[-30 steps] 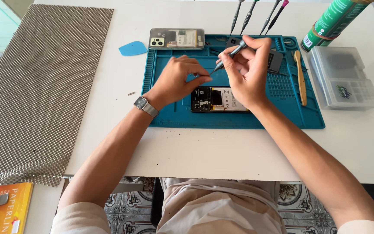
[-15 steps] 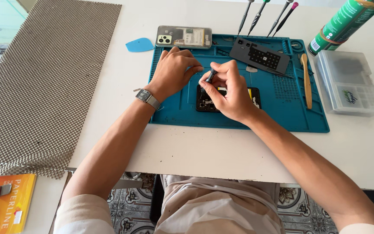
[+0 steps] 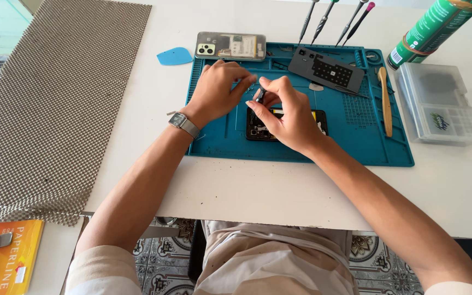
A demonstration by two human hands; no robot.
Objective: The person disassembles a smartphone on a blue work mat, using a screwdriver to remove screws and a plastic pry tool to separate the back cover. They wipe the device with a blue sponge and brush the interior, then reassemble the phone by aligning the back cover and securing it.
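1. The right hand (image 3: 288,117) was closed around a thin dark tool (image 3: 260,96), pinched between thumb and fingers, with its tip pointing down.
2. That hand lay over an opened phone (image 3: 258,128), hiding most of it; the phone sat face-down near the middle of the blue mat (image 3: 219,143).
3. The left hand (image 3: 219,90) was curled, fingers bent toward the tool's upper end; whether it held anything small could not be told.
4. A watch (image 3: 180,121) sat on the left wrist.
5. At the mat's far edge lay a phone back cover (image 3: 229,46), with a blue pick (image 3: 173,56) just beside it on the white tabletop (image 3: 269,188).
6. A grey plate (image 3: 328,70) rested tilted on the mat's upper right part, and a wooden spudger (image 3: 385,101) lay along the right side.
7. Four screwdrivers (image 3: 334,19) stood beyond the mat, a green can (image 3: 430,30) lay to their right, and a clear box (image 3: 441,104) sat beside the mat.
8. A mesh sheet (image 3: 50,104) covered the tabletop's left part.
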